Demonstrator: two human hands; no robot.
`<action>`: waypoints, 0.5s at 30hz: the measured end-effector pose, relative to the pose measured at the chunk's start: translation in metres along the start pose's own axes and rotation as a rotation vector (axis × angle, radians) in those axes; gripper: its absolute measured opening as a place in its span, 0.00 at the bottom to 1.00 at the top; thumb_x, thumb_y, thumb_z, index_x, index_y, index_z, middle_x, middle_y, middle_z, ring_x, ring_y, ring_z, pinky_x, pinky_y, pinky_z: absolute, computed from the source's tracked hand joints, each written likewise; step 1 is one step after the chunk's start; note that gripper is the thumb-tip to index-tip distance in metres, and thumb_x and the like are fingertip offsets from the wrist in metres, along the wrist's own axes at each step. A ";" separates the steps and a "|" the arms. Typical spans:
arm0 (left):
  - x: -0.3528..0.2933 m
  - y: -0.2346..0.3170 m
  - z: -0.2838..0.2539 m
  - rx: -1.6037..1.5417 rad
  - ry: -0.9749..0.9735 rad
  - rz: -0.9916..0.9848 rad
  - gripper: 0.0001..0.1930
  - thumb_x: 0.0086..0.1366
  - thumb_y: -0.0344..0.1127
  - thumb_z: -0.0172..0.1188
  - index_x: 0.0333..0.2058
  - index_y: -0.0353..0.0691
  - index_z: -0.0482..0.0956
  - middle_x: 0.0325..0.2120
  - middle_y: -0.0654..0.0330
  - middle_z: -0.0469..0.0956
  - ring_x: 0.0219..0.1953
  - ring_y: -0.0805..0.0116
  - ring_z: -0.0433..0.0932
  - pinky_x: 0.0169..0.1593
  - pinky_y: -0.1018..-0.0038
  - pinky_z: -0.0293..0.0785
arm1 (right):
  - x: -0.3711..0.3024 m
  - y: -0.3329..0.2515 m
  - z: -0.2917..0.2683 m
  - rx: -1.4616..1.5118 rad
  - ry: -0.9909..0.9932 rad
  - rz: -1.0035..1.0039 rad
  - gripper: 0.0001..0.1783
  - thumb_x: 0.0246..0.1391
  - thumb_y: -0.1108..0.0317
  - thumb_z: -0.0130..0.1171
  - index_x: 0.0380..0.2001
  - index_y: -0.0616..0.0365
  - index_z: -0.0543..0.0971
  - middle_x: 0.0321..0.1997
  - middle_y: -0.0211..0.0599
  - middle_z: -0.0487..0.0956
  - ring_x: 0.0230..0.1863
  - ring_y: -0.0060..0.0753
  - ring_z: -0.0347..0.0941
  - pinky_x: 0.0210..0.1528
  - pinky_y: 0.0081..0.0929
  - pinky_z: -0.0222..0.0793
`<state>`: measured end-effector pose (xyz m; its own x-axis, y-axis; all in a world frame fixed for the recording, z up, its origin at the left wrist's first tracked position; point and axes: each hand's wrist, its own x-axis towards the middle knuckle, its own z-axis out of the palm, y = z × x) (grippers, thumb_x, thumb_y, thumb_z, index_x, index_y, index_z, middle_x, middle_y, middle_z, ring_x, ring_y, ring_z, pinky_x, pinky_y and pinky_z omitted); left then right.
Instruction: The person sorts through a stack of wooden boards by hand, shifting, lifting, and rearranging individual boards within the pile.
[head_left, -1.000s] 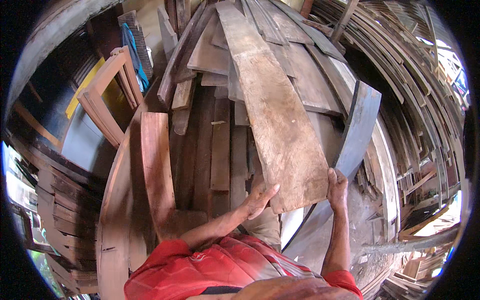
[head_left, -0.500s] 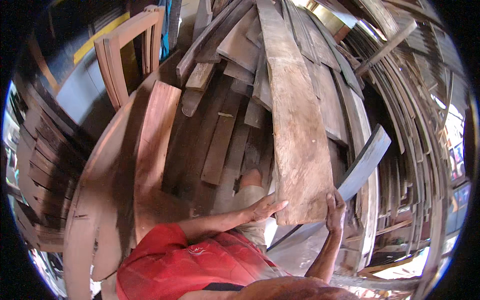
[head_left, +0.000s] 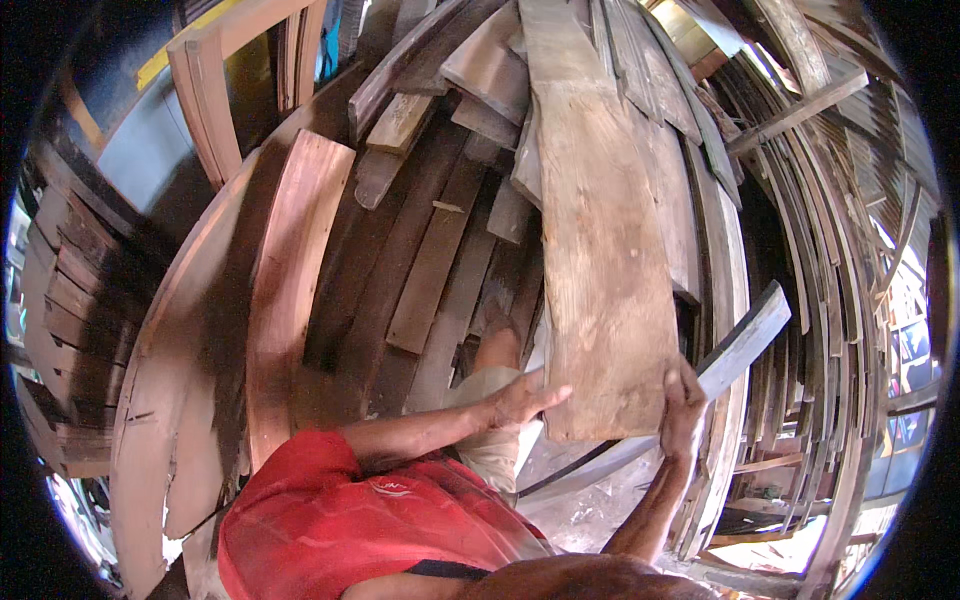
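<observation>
A wide, weathered wooden plank (head_left: 605,260) stretches from my body toward the far side, lying along the board pile. Its near end is between my two hands. At the left edge, my left hand (head_left: 528,397) is closed with the thumb over the top face and its fingers mostly hidden underneath. My right hand (head_left: 683,412) grips the right edge near the same end, thumb on top. Beside my right hand, a narrow pale grey board (head_left: 745,340) slants up to the right, passing beneath the plank.
Loose boards (head_left: 425,300) lie side by side left of the plank, with more stacked at the far side. A reddish plank (head_left: 295,260) runs along the left. Behind it stands a wooden frame (head_left: 205,110). Long timbers (head_left: 815,270) are stacked at the right, crossed by a beam (head_left: 800,110).
The view has shifted slightly, and the plank's near part looks a little broader. Both hands stay on its edges near the end.
</observation>
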<state>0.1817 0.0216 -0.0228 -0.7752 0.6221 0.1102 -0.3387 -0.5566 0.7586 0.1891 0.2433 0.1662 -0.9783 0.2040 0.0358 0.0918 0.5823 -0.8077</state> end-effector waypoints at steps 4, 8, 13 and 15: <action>-0.023 0.071 -0.004 0.275 0.183 0.004 0.31 0.73 0.43 0.57 0.68 0.35 0.60 0.62 0.59 0.71 0.60 0.69 0.71 0.61 0.69 0.70 | 0.009 -0.033 0.020 0.256 -0.011 -0.029 0.29 0.67 0.59 0.56 0.62 0.72 0.72 0.61 0.46 0.77 0.62 0.36 0.71 0.66 0.31 0.64; -0.080 0.074 0.008 -0.437 0.299 0.345 0.30 0.69 0.36 0.59 0.67 0.37 0.62 0.61 0.60 0.71 0.60 0.67 0.72 0.62 0.67 0.70 | -0.002 -0.055 0.072 0.190 -0.062 0.012 0.28 0.63 0.69 0.55 0.65 0.68 0.70 0.64 0.46 0.75 0.64 0.37 0.69 0.67 0.33 0.63; -0.121 0.034 -0.023 -0.327 0.404 0.486 0.37 0.65 0.32 0.62 0.70 0.40 0.55 0.62 0.60 0.69 0.65 0.67 0.66 0.67 0.65 0.65 | -0.017 -0.063 0.129 0.465 -0.115 0.000 0.31 0.60 0.68 0.54 0.64 0.74 0.69 0.63 0.52 0.75 0.63 0.38 0.71 0.68 0.32 0.62; -0.119 0.027 -0.029 -0.336 0.457 0.480 0.40 0.64 0.31 0.63 0.71 0.41 0.52 0.63 0.59 0.67 0.67 0.66 0.64 0.68 0.64 0.63 | -0.015 -0.064 0.135 0.429 -0.140 -0.080 0.31 0.60 0.68 0.53 0.64 0.74 0.68 0.62 0.52 0.75 0.62 0.37 0.72 0.67 0.31 0.63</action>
<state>0.2492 -0.0840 -0.0339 -0.9988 0.0170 0.0463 0.0056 -0.8935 0.4490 0.1724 0.0965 0.1379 -0.9976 0.0465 0.0522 -0.0415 0.2075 -0.9774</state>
